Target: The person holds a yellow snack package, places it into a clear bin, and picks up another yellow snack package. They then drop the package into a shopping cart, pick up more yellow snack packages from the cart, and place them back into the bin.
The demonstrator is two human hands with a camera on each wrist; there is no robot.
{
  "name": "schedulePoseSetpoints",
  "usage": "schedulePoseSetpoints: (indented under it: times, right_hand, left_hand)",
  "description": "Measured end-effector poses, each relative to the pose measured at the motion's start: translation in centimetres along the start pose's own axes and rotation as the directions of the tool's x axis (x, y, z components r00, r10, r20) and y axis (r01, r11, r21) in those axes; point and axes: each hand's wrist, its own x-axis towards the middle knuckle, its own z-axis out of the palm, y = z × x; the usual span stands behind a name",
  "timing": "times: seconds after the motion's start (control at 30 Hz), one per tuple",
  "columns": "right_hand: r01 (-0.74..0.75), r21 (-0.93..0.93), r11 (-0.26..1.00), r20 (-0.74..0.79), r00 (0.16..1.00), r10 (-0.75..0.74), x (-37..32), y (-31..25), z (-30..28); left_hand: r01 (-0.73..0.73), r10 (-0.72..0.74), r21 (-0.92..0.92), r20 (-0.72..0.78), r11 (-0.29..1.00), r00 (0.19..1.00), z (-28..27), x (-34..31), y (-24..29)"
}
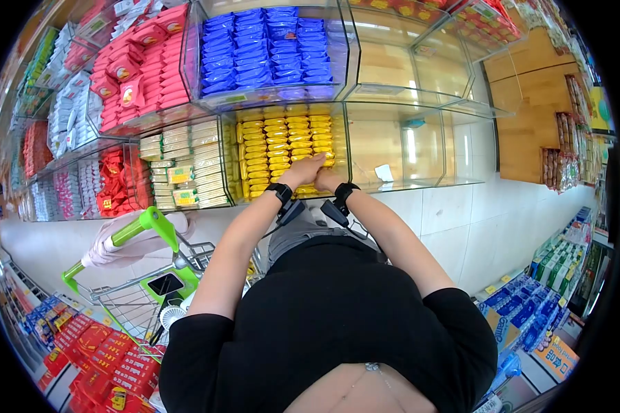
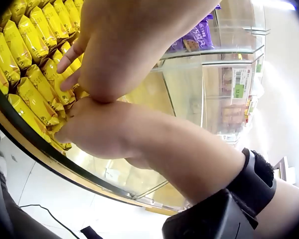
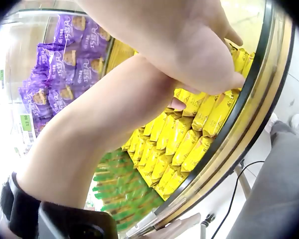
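1. So the yellow packets (image 1: 276, 141) are the thing here: lined up in columns in a glass-sided compartment, right under both hands. I'd guess the tight rows save room and make counting easy.
2. Left hand (image 1: 304, 170) is over the front-right part of the yellow packets, fingers fairly straight and spread a bit. Looks more like steadying or feeling the row than a grip, imo.
3. Right hand (image 1: 328, 180) is tucked close beside it, at the front edge of the yellow packets. Finger and thumb stand apart, but I honestly can't tell if they're pinching one.
4. Purple-blue packets (image 1: 251, 48) sit behind and above the yellow packets, cream packs (image 1: 203, 165) just left. Dividers (image 1: 346, 138) probably stop kinds mixing.
5. White card (image 1: 384, 173) lies in the compartment right of the yellow packets; can't read it.
6. Cart (image 1: 125, 233) is parked nearer the person, left of the yellow packets, likely so both arms can reach in freely.
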Motion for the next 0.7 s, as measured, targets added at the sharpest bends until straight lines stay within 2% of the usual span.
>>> schedulePoseSetpoints:
  times: [0.07, 0.1, 0.17, 0.27, 0.4, 0.5, 0.57, 0.6, 0.67, 0.7]
  right_hand:
    - [-0.025, 0.038, 0.999, -0.092, 0.995, 0.029, -0.4, -0.3, 0.4]
    - [-0.032, 0.045, 0.998, -0.092, 0.995, 0.036, -1.0, -0.7, 0.0]
    - [-0.071, -0.048, 0.996, 0.043, 0.996, 0.073, -2.4, -1.5, -1.5]
    - [-0.102, 0.029, 0.994, -0.034, 0.994, 0.103, -0.8, -0.3, 0.7]
    - [-0.102, 0.028, 0.994, 0.031, 0.994, 0.101, -3.4, -1.5, -2.1]
    - [-0.105, 0.037, 0.994, 0.045, 0.994, 0.103, -3.6, -1.4, -2.2]
    - [-0.109, 0.045, 0.993, 0.049, 0.993, 0.107, -3.4, -1.1, -1.9]
    - [-0.111, 0.05, 0.993, 0.051, 0.993, 0.109, -3.3, -1.0, -1.9]
    - [-0.116, 0.058, 0.992, 0.056, 0.992, 0.112, -3.3, -0.8, -1.8]
    - [-0.117, 0.06, 0.991, 0.055, 0.992, 0.114, -3.1, -0.7, -1.7]
  left_hand:
    - [-0.017, 0.013, 0.041, 0.081, 0.999, 0.997, -0.6, 0.2, -0.1]
    - [-0.023, 0.019, 0.042, 0.089, 0.999, 0.996, -0.5, 0.4, -0.3]
    - [-0.014, 0.003, 0.109, 0.092, 0.994, 0.996, -0.1, 0.6, -0.6]
    - [-0.034, 0.005, 0.201, 0.142, 0.979, 0.99, -0.7, 0.7, -0.4]
    - [-0.101, 0.069, 0.222, 0.145, 0.97, 0.987, -1.5, 0.2, 0.2]
    - [-0.095, 0.053, 0.228, 0.183, 0.969, 0.982, -1.6, 0.4, 0.9]
    - [-0.011, -0.045, 0.259, 0.208, 0.966, 0.977, -1.4, 0.8, 1.3]
    - [-0.014, -0.042, 0.26, 0.209, 0.965, 0.977, -0.8, 1.2, 0.8]
    - [-0.104, 0.096, 0.179, 0.051, 0.978, 0.994, 0.7, 2.1, -0.7]
    - [-0.106, 0.098, 0.18, 0.053, 0.978, 0.994, 0.5, 2.2, -0.9]
